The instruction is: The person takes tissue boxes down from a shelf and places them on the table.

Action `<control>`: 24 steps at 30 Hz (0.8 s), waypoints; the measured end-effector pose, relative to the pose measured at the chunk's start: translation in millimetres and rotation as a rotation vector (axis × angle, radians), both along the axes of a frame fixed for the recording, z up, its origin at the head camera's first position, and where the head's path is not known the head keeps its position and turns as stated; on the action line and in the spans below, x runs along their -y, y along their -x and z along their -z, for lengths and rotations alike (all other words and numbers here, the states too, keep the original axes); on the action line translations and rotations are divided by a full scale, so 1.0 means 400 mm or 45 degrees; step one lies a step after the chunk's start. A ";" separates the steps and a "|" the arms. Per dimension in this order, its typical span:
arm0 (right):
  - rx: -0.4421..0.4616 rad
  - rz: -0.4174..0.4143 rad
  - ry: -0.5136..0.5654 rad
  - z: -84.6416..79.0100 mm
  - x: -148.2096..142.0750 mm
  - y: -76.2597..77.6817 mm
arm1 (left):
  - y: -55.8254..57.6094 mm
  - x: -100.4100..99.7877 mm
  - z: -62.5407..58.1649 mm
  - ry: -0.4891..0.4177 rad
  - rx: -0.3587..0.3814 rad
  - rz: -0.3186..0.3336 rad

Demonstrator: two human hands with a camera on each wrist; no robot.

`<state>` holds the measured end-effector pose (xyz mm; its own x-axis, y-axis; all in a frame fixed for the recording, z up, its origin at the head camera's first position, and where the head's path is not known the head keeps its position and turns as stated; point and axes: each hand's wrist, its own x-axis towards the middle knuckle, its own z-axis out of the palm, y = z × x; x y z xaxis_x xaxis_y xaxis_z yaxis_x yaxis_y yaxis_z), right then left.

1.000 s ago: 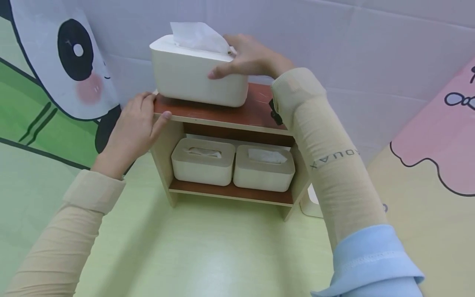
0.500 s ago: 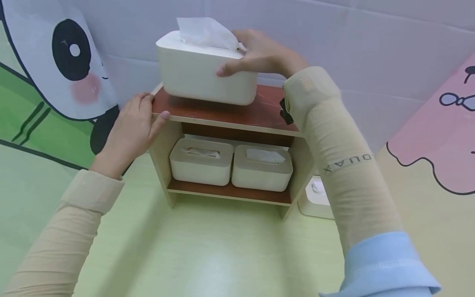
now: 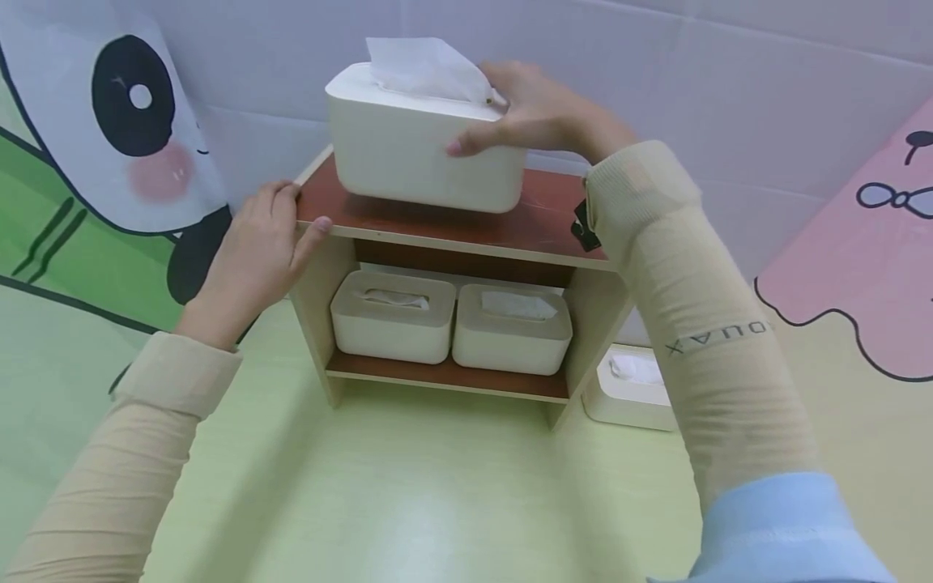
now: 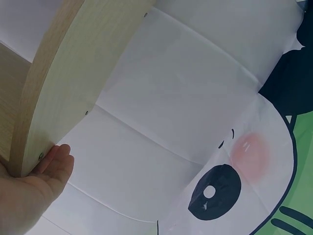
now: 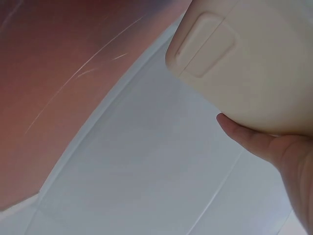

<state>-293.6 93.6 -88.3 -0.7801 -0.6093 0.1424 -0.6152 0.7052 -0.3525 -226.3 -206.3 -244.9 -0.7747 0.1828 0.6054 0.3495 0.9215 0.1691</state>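
Note:
In the head view my right hand (image 3: 535,113) grips a white tissue box (image 3: 423,150) by its right end, thumb on the front face. A tissue (image 3: 426,71) sticks up from its top. The box hovers slightly above the red-brown top of a small wooden shelf (image 3: 543,202); its underside shows in the right wrist view, held by the hand (image 5: 274,147). My left hand (image 3: 251,251) holds the shelf's top left corner, thumb at the front edge. In the left wrist view the fingers of that hand (image 4: 41,188) lie against the outer side panel (image 4: 80,73).
Two more tissue boxes, a left one (image 3: 394,317) and a right one (image 3: 513,328), stand side by side on the lower board. Another tissue box (image 3: 630,393) sits on the floor right of the shelf, partly behind my right sleeve. A printed cloth (image 3: 729,105) hangs behind.
My right hand has moved the tissue box a little to the right above the shelf top. More of the box on the floor shows now. The left hand stays at the corner.

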 end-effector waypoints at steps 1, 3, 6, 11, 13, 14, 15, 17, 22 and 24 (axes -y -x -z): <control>-0.001 0.007 -0.002 0.000 -0.006 -0.002 | 0.000 -0.001 -0.001 0.000 0.002 0.000; 0.000 0.015 -0.001 -0.001 -0.018 -0.006 | 0.001 -0.001 -0.001 -0.001 0.006 0.000; 0.004 0.023 -0.003 -0.002 -0.033 -0.009 | 0.002 -0.002 -0.002 -0.002 0.002 0.001; 0.016 0.017 0.018 -0.003 -0.056 -0.018 | 0.003 -0.002 -0.001 -0.005 -0.003 0.001; 0.018 0.021 0.022 -0.004 -0.065 -0.024 | 0.003 -0.002 -0.001 -0.006 0.002 0.001; 0.024 0.023 0.025 -0.004 -0.070 -0.027 | 0.003 -0.002 -0.001 -0.006 0.000 0.002; 0.019 0.025 0.021 -0.004 -0.074 -0.028 | 0.003 -0.003 -0.001 -0.006 -0.001 0.002; 0.021 0.028 0.027 -0.004 -0.083 -0.031 | 0.002 -0.003 -0.002 -0.005 -0.003 0.001; 0.028 0.018 0.057 0.000 -0.109 -0.037 | 0.003 -0.001 -0.001 -0.004 -0.008 0.001; 0.031 0.025 0.059 0.003 -0.121 -0.040 | 0.003 0.000 0.000 -0.003 -0.009 -0.001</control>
<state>-277.5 142.1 -89.6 -0.7954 -0.5869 0.1514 -0.5922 0.6996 -0.3998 -227.5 -206.3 -244.8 -0.7704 0.1804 0.6115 0.3499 0.9214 0.1689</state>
